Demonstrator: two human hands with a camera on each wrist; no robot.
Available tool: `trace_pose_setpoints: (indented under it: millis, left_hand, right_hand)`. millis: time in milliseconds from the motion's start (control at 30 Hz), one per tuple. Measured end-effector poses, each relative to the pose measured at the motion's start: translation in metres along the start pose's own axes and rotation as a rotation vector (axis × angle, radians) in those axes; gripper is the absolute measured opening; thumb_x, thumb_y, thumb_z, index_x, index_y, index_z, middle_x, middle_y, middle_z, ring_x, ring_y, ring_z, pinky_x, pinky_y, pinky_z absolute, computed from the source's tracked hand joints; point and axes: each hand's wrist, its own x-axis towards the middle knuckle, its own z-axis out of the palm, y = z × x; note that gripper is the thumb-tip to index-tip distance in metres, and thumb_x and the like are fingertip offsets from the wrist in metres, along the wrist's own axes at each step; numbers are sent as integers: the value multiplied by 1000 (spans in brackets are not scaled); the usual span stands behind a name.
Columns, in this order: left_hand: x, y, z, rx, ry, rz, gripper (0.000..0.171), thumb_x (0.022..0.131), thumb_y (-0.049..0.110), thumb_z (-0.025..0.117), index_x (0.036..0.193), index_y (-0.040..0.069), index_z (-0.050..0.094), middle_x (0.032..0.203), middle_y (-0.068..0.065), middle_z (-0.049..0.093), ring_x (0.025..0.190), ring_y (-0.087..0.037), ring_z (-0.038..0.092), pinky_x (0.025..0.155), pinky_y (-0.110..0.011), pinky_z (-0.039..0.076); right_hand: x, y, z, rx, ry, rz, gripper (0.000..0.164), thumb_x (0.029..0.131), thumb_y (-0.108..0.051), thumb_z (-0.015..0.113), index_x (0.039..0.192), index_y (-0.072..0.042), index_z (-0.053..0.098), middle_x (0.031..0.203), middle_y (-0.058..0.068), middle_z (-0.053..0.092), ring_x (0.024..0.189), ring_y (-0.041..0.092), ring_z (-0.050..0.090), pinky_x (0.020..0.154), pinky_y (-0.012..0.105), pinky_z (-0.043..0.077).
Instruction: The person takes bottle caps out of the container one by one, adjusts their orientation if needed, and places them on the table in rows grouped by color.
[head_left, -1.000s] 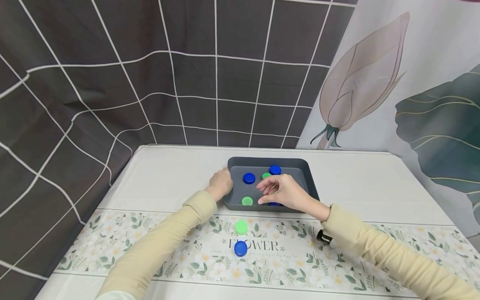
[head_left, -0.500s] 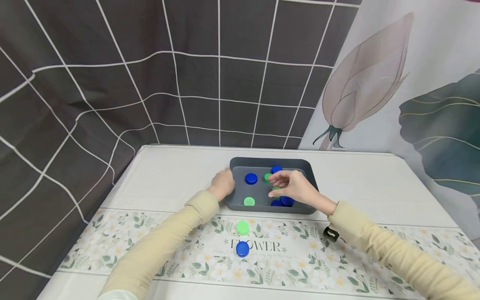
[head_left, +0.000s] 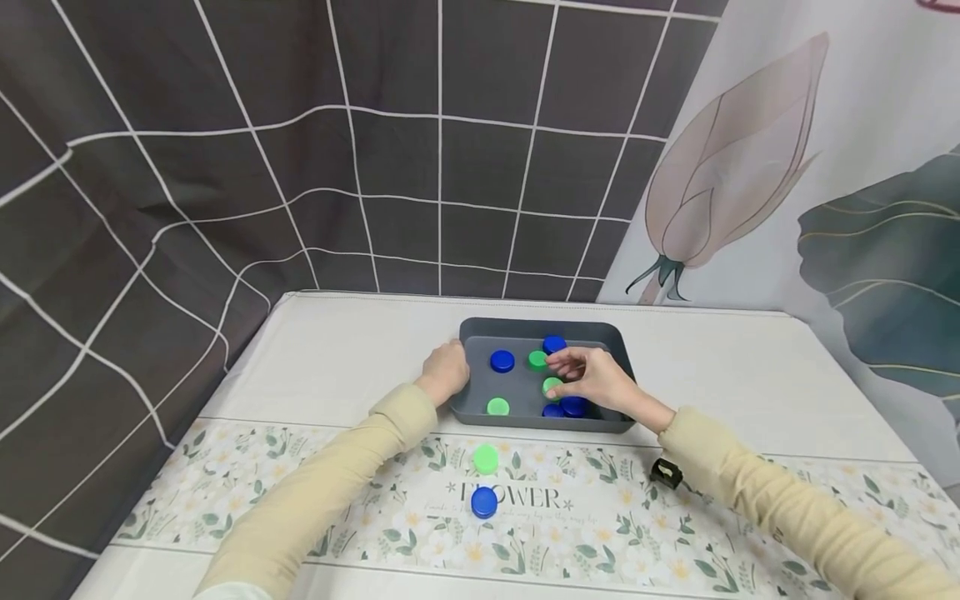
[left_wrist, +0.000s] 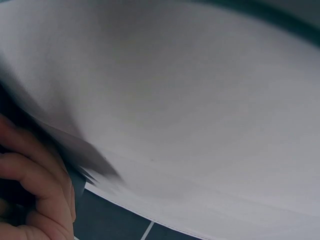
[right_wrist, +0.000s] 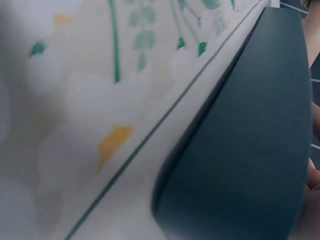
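Observation:
A dark grey rectangular tray (head_left: 517,423) lies on the table with several blue and green plastic caps in it. My left hand (head_left: 446,371) grips the tray's left wall; its curled fingers (left_wrist: 42,185) show at the lower left in the left wrist view. Over the right part of the tray is my right hand (head_left: 596,382), thumb and fingers apart. Its thumb tip overlaps a green cap (head_left: 551,385), while its fingertips come close to another green cap (head_left: 537,360). Below the hand are a blue cap (head_left: 573,407) and a smaller blue cap (head_left: 552,411).
Elsewhere in the tray are a blue cap (head_left: 502,361), a green cap (head_left: 498,407) and a far blue cap (head_left: 554,343). In front, a green cap (head_left: 486,459) and a blue cap (head_left: 484,502) lie on the flowered tablecloth (head_left: 405,533). A dark checked curtain (head_left: 390,158) hangs behind.
My right hand has moved to the right within the tray, and the green and blue caps it covered now show. My left hand stays at the tray's left wall.

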Motion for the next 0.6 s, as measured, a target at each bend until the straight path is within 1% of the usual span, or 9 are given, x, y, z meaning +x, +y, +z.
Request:
trace_pose_setpoints:
  millis: [200,300,433,600]
  left_hand:
    - [-1,0,0,4,-10,-4,29,95,5,46,119,-11,52,98,-23,66,82,-28,68,66,-30,59]
    - [-1,0,0,-2,-9,-3,29,95,5,46,119,-11,52,98,-23,66,81,-28,68,65,-29,59]
    - [0,0,-1,-6,-5,-3,29,95,5,46,118,-11,52,97,-23,66,80,-28,68,64,-29,59]
    - [1,0,-1,-4,-7,-4,28,95,5,45,117,-11,52,95,-22,66,78,-27,68,62,-29,59]
  right_hand:
    - [2,13,-1,3,-25,14,49,75,-12,81,116,7,63,110,22,68,94,30,66,79,31,57]
    - [2,18,-1,18,-31,13,49,75,-11,81,116,8,63,111,23,67,94,31,66,79,32,57]
    - [2,21,-1,18,-38,24,49,75,-12,82,115,8,63,109,23,68,93,29,66,76,26,57]
    - [1,20,0,7,-50,66,47,75,-14,82,113,6,64,108,20,69,92,25,66,74,17,54]
